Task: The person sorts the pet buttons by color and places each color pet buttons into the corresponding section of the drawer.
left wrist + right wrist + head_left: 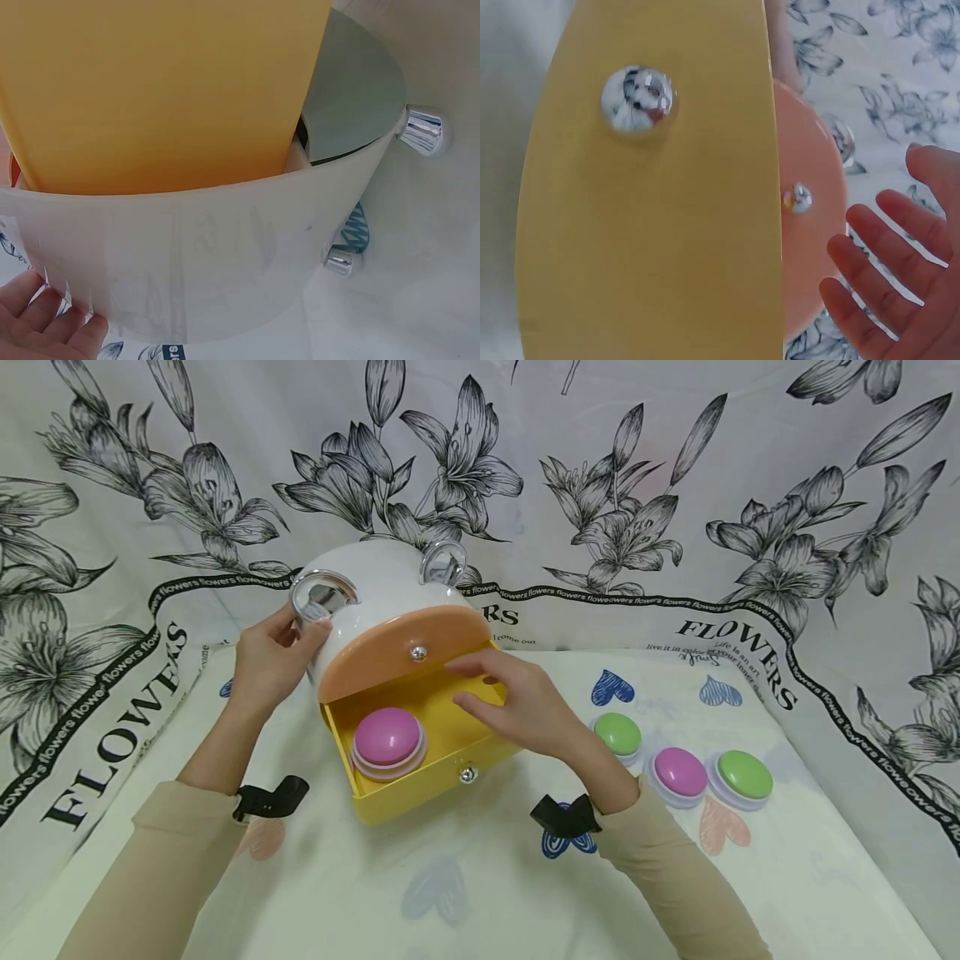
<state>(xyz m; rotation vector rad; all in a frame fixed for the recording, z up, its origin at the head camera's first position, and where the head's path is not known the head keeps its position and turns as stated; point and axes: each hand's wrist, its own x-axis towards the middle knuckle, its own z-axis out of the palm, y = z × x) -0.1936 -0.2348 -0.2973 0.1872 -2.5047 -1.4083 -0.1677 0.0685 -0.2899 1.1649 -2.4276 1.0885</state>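
Currently, a rounded white glossy case (382,568) with two silver cup-shaped eyes (322,595) is touched at its far left side by the left hand (270,656). This hand's fingers are relaxed and laid against the curved wall, with the thumb placed just beside the left eye. Below the peach-orange curved front panel (375,664), which is fitted with a small silver round knob (418,652), a yellow open-topped drawer (420,793) is seen pulled out toward the near side. On its near face, a larger silver ball knob (468,775) is mounted.

Inside the drawer, toward the left, a round pink domed button with a pale base (387,735) is contained. Over the drawer's right part the right hand (521,702) is held, its thumb and fingers parted and nothing gripped between them; the pink button is left untouched.

To the right, on the white heart-printed worktop (495,893), three more domed buttons are set out near one another: a green one with a pale base (618,733), a pink one with a pale base (680,772) and a second green one (744,777). The far side is covered by a white cloth printed with black line-drawn flowers (540,410).
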